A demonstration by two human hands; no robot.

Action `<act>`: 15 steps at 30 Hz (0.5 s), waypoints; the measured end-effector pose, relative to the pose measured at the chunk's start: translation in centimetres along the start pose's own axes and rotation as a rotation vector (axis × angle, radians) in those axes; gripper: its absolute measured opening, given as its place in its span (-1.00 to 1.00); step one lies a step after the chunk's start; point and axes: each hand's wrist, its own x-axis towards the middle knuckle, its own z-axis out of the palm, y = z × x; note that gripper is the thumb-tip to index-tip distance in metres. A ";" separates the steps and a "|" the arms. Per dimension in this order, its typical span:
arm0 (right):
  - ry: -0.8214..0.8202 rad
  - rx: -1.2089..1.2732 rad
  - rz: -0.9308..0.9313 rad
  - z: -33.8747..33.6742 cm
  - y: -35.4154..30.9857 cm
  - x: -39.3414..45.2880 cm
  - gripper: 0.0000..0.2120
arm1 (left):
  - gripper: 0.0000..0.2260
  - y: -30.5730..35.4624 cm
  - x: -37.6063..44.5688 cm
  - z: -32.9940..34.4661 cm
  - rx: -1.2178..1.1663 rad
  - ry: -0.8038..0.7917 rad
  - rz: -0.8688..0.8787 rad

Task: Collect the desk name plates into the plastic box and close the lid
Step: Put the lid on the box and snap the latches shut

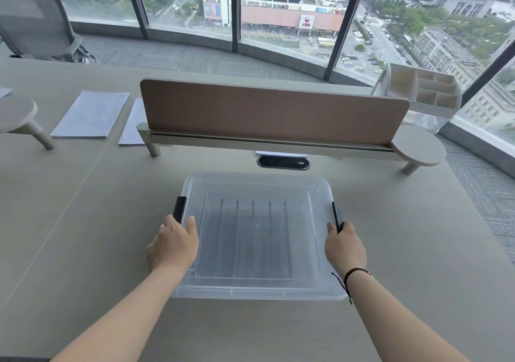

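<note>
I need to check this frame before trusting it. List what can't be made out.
- Head view: the name plates inside the plastic box are only blurred dark bars through the cloudy lid; text unreadable.
- Left hand and right hand: fingertips hidden over the box sides.
- Black latches: fastened or not, unclear.

One view only, and it is sitting up at head height, looking forward and steeply down over the bench [83, 208]. The wide lens is bending the scene, curving the window frames [235, 10] at the top. The plastic box [257, 239] is sitting dead centre and close below the camera, with both forearms reaching in from the bottom edge and the hands meeting its sides. Beyond the box the view is facing the brown divider panel [273, 111], and past that it is looking out through glass onto the streets far below. No second view is sharing this scene.
</note>
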 end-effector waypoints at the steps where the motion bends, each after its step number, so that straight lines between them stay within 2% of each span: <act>1: 0.007 -0.008 -0.007 0.0 0.0 0.0 -0.72 | -0.53 0.0 0.0 0.0 0.011 0.000 0.003; 4: 0.026 -0.047 -0.034 0.1 -0.1 -0.1 -0.72 | -0.53 0.0 -0.1 -0.1 0.023 0.005 0.013; 7: 0.026 -0.060 -0.101 0.2 0.3 -0.2 -0.71 | -0.44 0.0 -0.2 0.0 0.033 0.003 0.016; 12: -0.021 -0.098 -0.161 0.7 1.0 -0.8 -0.36 | -0.30 -0.1 0.0 0.3 0.047 0.002 0.025; 15: -0.021 -0.149 -0.161 0.9 1.1 -0.9 -0.26 | -0.27 -0.1 -0.1 0.3 0.061 -0.019 0.037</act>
